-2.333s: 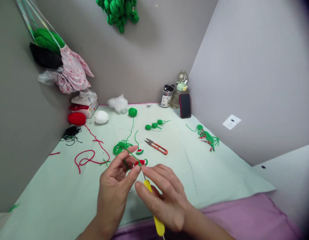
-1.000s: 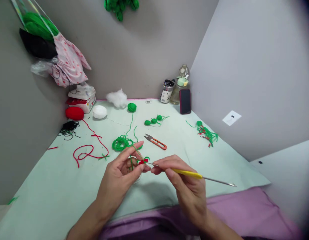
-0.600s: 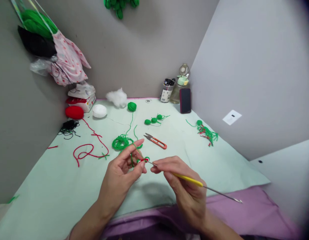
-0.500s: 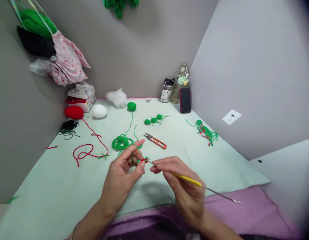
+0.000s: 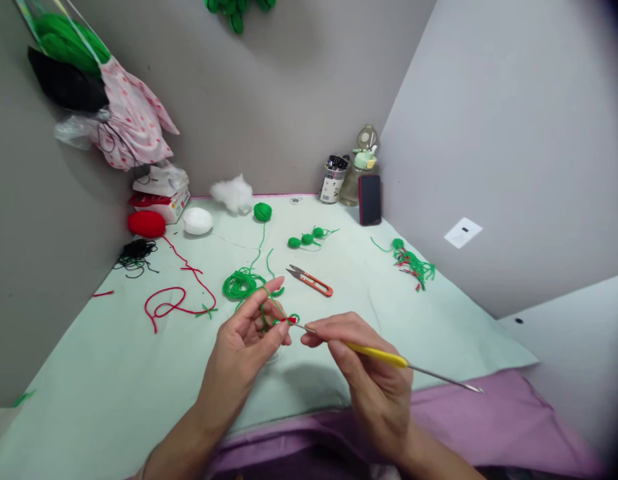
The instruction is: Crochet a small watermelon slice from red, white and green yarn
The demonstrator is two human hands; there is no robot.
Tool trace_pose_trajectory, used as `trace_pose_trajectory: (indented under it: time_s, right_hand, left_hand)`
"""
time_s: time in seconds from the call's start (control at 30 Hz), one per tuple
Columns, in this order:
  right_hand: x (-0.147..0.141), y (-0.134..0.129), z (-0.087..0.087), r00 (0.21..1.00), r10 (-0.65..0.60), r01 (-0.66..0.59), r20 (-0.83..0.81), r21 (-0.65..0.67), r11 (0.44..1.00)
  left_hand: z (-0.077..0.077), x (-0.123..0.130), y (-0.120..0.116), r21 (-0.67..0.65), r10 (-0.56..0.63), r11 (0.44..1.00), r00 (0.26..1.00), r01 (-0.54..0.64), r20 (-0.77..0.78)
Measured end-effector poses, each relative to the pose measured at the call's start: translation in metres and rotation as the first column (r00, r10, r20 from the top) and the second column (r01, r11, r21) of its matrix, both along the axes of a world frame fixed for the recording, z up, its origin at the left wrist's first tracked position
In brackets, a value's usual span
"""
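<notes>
Between thumb and fingers, my left hand pinches a small red, green and white crochet piece. Green yarn runs over its raised index finger. My right hand grips a crochet hook by its yellow handle, pen-fashion. The hook's thin front end reaches the crochet piece; its exact place in the stitches is too small to make out. Behind my left hand lies a loose coil of green yarn, with its strand leading back to a green yarn ball.
Orange thread snips lie just beyond my hands. Green crocheted balls sit behind them. Red yarn, white yarn and black threads are at the left. Yarn scraps lie right; a phone leans at the back.
The hook has turned slightly in my right hand, its rear end now higher. My left index finger has shifted a little left. The crochet piece stays in my left hand.
</notes>
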State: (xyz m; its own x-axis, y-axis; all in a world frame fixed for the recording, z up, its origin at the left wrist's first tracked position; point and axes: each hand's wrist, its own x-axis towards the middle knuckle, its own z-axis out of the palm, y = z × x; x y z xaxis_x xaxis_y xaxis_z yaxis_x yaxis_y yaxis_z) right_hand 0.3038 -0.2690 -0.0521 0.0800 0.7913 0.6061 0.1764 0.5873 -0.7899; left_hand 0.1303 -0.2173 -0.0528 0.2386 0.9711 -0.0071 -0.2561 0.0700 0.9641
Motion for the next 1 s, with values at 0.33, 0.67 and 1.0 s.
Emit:
trace_pose_trajectory:
  time_s: [0.33,0.67,1.0]
  right_hand:
    - [-0.002,0.01,-0.006,0.999,0.025,-0.024,-0.047,0.029,0.999]
    - [-0.003,0.012,-0.016,0.989,-0.086,0.059,0.117,0.219,0.974]
    - [-0.006,0.006,-0.012,0.887,-0.25,0.088,0.388,0.389,0.917]
  left_hand:
    - [0.004,0.004,-0.005,-0.032,-0.071,0.997,0.995,0.073,0.076]
    - [0.01,0.003,-0.009,-0.09,-0.024,0.996,1.0,0.025,0.004]
    - [0.01,0.013,-0.024,0.046,0.263,0.965,0.961,-0.26,-0.083]
